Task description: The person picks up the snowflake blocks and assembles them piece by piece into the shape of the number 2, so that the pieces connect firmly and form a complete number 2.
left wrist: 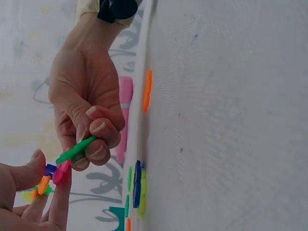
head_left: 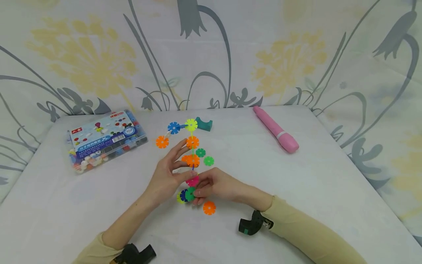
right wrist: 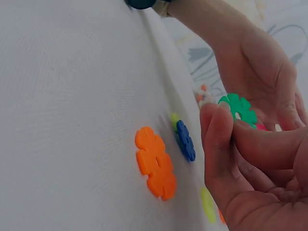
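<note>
My left hand (head_left: 163, 179) holds a chain of plastic snowflake discs, its thumb at the pink disc (head_left: 192, 182). Above the pink one the chain runs through orange discs (head_left: 192, 142) to a yellow disc (head_left: 191, 125); a blue disc (head_left: 173, 127) and another orange disc (head_left: 162, 142) branch off leftward. Between thumb and fingers, my right hand (head_left: 222, 185) pinches a green disc (left wrist: 74, 150). Its edge meets the pink disc (left wrist: 61, 172) in the left wrist view. Fingers partly cover both discs in the right wrist view.
A loose orange disc (right wrist: 156, 163) lies near my right hand, with a dark blue disc (right wrist: 186, 140) overlapping a yellow one. Two green discs (head_left: 208, 161) lie right of the chain. Farther back are a teal block (head_left: 205, 125), a boxed set (head_left: 107, 139) and a pink pen-shaped object (head_left: 273, 126).
</note>
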Demonstrator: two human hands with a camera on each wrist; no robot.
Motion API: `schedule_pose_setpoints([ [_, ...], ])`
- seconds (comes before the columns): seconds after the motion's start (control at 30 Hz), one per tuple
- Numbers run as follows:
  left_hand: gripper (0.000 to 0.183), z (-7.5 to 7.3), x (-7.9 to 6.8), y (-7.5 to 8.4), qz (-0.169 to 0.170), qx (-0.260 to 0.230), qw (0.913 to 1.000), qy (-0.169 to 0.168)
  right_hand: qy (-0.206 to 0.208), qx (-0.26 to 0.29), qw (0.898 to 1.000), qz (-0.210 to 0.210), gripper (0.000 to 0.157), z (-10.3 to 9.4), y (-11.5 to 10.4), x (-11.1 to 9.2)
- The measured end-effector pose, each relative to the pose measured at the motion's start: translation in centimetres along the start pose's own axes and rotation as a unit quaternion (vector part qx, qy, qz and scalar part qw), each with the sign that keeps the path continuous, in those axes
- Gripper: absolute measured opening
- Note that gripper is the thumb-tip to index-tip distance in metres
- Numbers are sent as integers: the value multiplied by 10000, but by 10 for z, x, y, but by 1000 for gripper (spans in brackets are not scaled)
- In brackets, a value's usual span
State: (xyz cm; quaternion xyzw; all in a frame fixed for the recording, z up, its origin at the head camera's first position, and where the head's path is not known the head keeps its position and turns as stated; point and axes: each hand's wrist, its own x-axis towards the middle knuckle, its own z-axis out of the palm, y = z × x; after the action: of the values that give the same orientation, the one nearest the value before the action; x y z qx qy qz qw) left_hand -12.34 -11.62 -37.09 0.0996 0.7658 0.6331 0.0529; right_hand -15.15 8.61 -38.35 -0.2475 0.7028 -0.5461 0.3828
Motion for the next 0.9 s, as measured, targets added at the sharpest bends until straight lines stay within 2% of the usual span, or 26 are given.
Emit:
schedule_pose_setpoints([
  [0.33, 83, 2, -1, -1, 91, -32, 9999, -52, -183, 615, 9979, -74, 25, 1, 4, 2],
  [0.6, 83, 2, -1, 0, -16, -93, 9999, -105, -186, 613, 9979, 67, 22, 0, 4, 1],
  [0.9, 83, 3, -2, 0, 8, -90, 9997, -219, -304, 712, 9970, 85, 20, 0, 5, 2],
])
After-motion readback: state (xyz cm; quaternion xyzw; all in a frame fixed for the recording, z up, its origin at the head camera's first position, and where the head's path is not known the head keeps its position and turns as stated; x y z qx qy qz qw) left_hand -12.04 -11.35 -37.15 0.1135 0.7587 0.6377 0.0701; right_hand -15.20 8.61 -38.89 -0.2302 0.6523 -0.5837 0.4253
